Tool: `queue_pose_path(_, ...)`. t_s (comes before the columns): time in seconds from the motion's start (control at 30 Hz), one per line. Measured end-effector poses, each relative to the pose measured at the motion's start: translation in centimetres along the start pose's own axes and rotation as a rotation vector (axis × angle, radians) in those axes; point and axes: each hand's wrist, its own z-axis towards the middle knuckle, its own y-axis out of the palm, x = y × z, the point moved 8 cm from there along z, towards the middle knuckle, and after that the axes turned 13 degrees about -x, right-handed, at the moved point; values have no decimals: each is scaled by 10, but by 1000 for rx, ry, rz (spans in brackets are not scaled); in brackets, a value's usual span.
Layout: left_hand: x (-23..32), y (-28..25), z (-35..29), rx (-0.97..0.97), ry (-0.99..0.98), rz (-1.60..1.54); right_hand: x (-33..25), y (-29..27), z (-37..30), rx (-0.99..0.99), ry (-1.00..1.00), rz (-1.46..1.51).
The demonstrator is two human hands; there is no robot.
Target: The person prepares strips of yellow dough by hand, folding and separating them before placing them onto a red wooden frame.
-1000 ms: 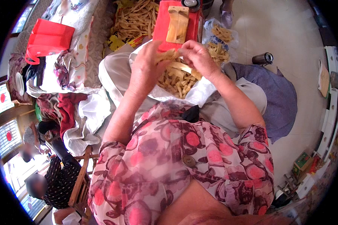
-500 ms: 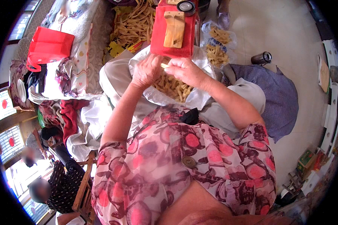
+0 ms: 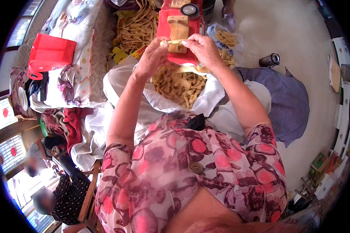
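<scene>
A pale yellow strip (image 3: 175, 41) is stretched crosswise between my two hands, over the near end of a wooden block (image 3: 178, 25). The block lies on a bench covered in red cloth (image 3: 163, 28). My left hand (image 3: 153, 56) pinches the strip's left end with closed fingers. At its right end, my right hand (image 3: 204, 50) grips it between thumb and fingers. Another yellowish length (image 3: 192, 69) shows below my right hand; whether it is the same strip I cannot tell. Under my wrists sits an open white bag (image 3: 212, 91) holding many short yellowish pieces (image 3: 181, 87).
Long yellowish strips (image 3: 138, 29) lie heaped to the bench's left. To its right are plastic bags of strips (image 3: 226, 37). A round dark-rimmed tin (image 3: 190, 11) rests on the bench. A dark flask (image 3: 270, 60) is on the floor. Two people are at the lower left.
Both hands have moved forward from above the bag to the wooden block and spread apart. The strip is now stretched between them, and more of the bag's contents shows.
</scene>
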Motion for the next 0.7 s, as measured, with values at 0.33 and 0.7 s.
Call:
queue_pose_path(0.33, 14, -22, 31, 197, 52, 598, 23, -1, 18, 92, 35, -89)
queue_pose_path(0.7, 16, 37, -35, 146, 188, 1203, -26, 23, -28, -39, -127, -64)
